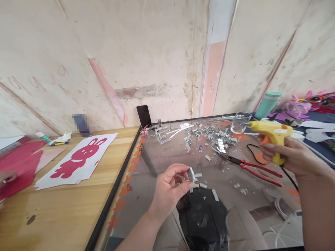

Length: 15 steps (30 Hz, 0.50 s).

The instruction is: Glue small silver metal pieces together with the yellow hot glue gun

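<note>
The left hand (pixel 171 183), just below the centre of the frame, has its thumb and index finger pinched on a small silver strip (pixel 192 174). The strip is held near upright; the fingers partly cover it, and whether it touches the loose strips just behind it cannot be told.

The right hand (pixel 290 153), at the right of the frame, has its fingers closed round the grip of a yellow glue gun (pixel 278 132). The nozzle points left and overlaps the rim of a clear glass cup (pixel 237 127) in view; contact cannot be confirmed.

Both hands are over a glass-topped table (pixel 167 157) with orange lettering along its left side. A pair of red-handled pliers (pixel 259 172) lies between the hands, its head towards the centre and its handles towards the right hand. Beyond it, a scatter of silver pieces (pixel 213 131) spreads across the back of the tabletop. A dark phone (pixel 143 116) leans against the wall (pixel 162 52) at the back left corner.

On the wooden table (pixel 60 221) at left lie white sheets (pixel 106 143), the top one bearing a red rabbit figure (pixel 83 155). Another person's hand (pixel 7 177) rests on red material (pixel 24 167) at the left edge. A teal bottle (pixel 269 105) stands at upper right.
</note>
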{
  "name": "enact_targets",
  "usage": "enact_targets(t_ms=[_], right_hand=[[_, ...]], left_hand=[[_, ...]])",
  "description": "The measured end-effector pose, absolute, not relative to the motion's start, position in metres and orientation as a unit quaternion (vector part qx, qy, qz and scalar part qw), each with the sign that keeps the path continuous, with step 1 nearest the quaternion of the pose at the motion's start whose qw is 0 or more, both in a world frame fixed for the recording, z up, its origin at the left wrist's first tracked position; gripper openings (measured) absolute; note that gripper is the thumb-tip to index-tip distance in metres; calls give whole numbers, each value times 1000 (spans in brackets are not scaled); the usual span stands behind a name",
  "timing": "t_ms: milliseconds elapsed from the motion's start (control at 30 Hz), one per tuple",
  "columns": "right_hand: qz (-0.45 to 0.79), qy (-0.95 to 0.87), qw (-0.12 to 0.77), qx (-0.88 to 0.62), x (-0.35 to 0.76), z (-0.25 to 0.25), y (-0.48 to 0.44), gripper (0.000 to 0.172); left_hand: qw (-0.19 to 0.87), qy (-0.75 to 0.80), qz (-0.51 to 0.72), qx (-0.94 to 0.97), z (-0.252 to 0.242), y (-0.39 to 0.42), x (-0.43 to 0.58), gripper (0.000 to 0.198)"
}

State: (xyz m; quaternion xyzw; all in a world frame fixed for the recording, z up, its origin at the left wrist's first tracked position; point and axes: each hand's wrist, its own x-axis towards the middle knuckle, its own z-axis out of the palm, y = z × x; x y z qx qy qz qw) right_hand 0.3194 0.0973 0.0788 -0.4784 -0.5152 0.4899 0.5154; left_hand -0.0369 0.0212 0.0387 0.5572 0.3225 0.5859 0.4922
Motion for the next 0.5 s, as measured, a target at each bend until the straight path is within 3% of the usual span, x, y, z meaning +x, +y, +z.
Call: enact_targets(t_ms=[200,500], right_hand=[[301,-572,237,-726,332,69,112,45],[234,-612,60,-753,323,63,126,53]], left_hand=[[535,328,597,500,37,23,-41,29],[585,283,541,534,43,16,-40,32]])
